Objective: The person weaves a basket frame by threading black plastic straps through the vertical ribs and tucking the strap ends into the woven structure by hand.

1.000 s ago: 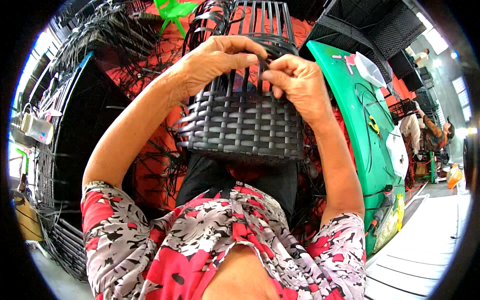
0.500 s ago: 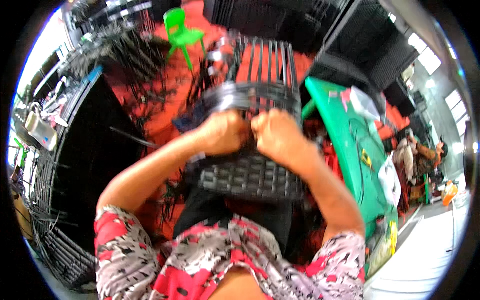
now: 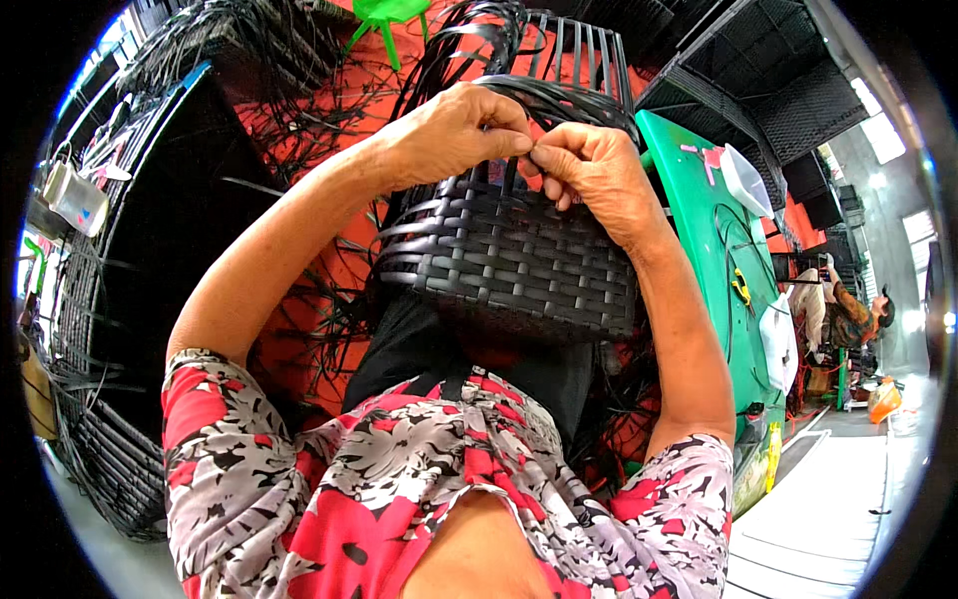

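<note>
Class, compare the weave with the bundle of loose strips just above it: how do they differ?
The weave has strips crossing over and under in a tight grid, while the loose strips lie bunched together without that grid.
The weave forms a broad, fairly flat face; the loose strips curve.
The weave is lower in the picture, the loose strips higher.
Both are black with a slight shine.
</note>
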`<state>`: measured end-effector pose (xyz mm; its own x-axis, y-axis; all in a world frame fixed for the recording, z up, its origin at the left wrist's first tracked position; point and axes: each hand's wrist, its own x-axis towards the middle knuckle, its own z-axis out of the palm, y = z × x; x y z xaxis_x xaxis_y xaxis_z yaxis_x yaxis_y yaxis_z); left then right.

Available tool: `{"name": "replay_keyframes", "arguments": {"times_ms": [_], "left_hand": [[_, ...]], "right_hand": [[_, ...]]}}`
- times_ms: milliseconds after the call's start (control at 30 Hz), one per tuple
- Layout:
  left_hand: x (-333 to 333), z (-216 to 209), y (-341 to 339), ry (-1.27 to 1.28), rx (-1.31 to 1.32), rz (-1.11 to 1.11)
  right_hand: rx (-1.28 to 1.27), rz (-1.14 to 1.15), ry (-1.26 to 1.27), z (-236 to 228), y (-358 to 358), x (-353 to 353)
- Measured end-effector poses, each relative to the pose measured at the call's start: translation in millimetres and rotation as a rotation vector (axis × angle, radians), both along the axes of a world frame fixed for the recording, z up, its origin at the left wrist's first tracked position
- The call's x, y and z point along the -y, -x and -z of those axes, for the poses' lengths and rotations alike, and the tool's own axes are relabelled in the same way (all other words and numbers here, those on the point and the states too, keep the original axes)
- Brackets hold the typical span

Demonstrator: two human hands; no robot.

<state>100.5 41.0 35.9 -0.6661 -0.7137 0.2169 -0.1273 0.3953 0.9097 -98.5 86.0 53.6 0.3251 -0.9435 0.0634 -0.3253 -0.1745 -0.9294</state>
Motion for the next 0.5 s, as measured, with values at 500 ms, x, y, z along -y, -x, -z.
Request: {"name": "replay_keyframes", "arguments": {"times_ms": [500], "left_hand": [[-8,50,-10,0.568,0.169,-0.221]], "right_hand": [[-0.668,-0.115,0.48,17,-25,17]]}}
